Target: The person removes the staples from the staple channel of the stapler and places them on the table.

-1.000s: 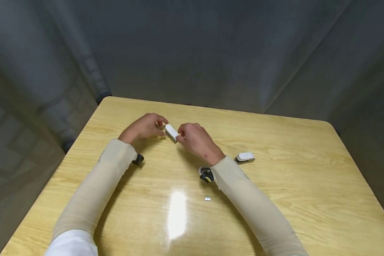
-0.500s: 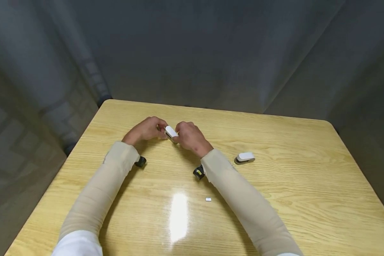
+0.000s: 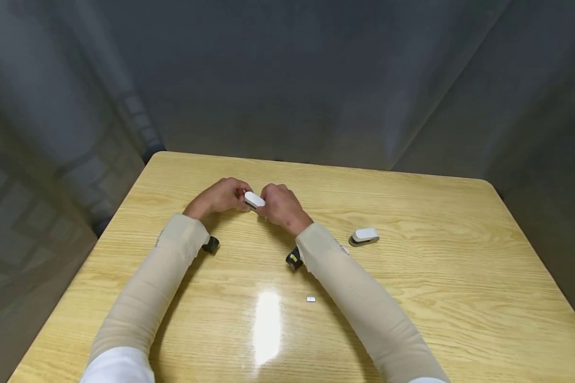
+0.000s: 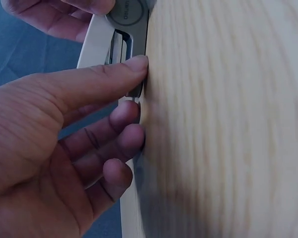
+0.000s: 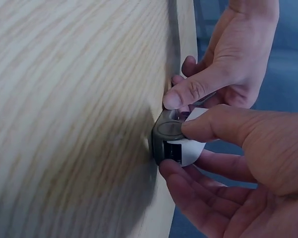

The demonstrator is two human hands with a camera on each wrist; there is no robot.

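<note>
The stapler (image 3: pixel 254 200) sits between the two hands at the far middle of the tabletop (image 3: pixel 412 298), its grey base down on the wood. The left hand (image 3: pixel 219 196) has it at one end: in the left wrist view the thumb lies along the metal by the base and the curled fingers (image 4: pixel 124 144) close in under it. The right hand (image 3: pixel 279 202) has the other end, thumb pressed on the white top and fingers (image 5: pixel 188 196) curled beneath, so both grips are closed on the stapler.

It is a small one, with a rounded white cap over a grey underside; the right wrist view shows an oval grey pad at its end and a dark slot between cap and base.

A second stapler (image 3: pixel 364 236) of the same look lies well apart to the right. A small silvery piece (image 3: pixel 310 299) lies nearer the person.
</note>
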